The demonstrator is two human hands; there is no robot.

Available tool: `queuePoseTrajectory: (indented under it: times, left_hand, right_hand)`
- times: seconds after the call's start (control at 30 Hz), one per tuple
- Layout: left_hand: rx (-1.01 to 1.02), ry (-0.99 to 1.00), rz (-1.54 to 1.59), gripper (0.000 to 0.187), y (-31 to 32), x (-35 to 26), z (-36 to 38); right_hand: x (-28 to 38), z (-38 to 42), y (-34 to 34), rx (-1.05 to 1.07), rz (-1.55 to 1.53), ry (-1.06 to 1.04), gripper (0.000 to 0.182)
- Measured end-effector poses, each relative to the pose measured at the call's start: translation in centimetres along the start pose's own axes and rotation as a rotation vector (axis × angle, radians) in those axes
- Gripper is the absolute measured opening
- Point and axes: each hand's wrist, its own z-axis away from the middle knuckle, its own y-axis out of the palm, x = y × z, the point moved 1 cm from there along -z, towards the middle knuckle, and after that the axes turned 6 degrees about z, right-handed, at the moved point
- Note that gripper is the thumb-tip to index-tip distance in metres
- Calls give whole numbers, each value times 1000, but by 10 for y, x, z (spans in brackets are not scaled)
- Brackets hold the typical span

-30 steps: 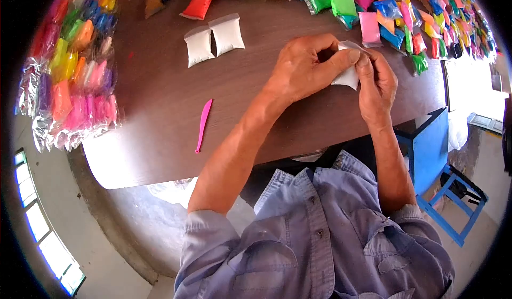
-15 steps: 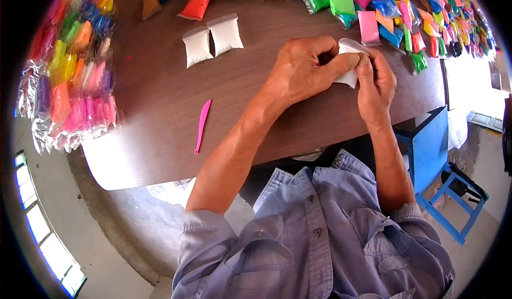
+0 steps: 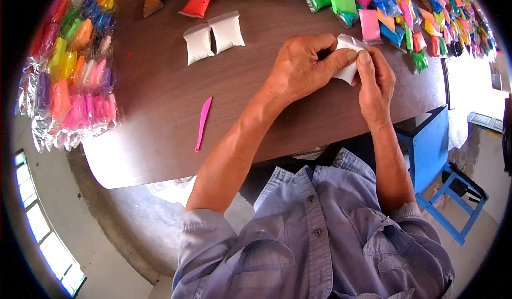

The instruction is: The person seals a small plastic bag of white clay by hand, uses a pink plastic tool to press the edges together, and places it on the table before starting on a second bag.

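Between my two hands, above the brown table (image 3: pixel 256 123), is a small white packet (image 3: pixel 348 72). My left hand (image 3: pixel 306 64) pinches its left side with thumb and fingers. My right hand (image 3: pixel 376 80) grips the opposite side, its thumb close to the left thumb. Fingers cover part of the packet's upper edge. To the left lie two similar white packets side by side, one smaller-looking packet (image 3: pixel 199 46) and one packet (image 3: pixel 228 32) just right of it. A pink plastic knife (image 3: pixel 203 124) rests on the table near my left forearm.
Many colourful packets (image 3: pixel 392 8) are heaped along the far right. A red packet (image 3: pixel 197 3) lies near the back edge of view. Bagged coloured pieces (image 3: pixel 74 80) line the left side. A blue stool (image 3: pixel 429 149) stands right of the table.
The white packet has tilted slightly between my fingers and both thumbs have shifted a little on it. Everything on the table stays in place.
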Motion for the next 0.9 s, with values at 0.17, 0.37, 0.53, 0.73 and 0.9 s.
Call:
queuePoseTrajectory:
  times: [0.17,0.37,0.53,0.73,0.9]
  left_hand:
    - [39,-88,-54,33,-2,-11,0]
    - [41,-45,-70,33,0,-12,1]
    - [30,-61,-65,31,-3,-5,0]
    - [66,-129,-54,32,-4,-15,0]
    - [54,-66,46,36,1,-10,1]
  right_hand:
    - [-4,1,0,-38,12,-65,31]
    - [-11,0,-2,-93,7,-40,32]
    - [-5,-1,0,-36,-10,-11,37]
    - [-8,1,-1,-54,28,-28,36]
    - [-9,-1,-1,-148,23,2,34]
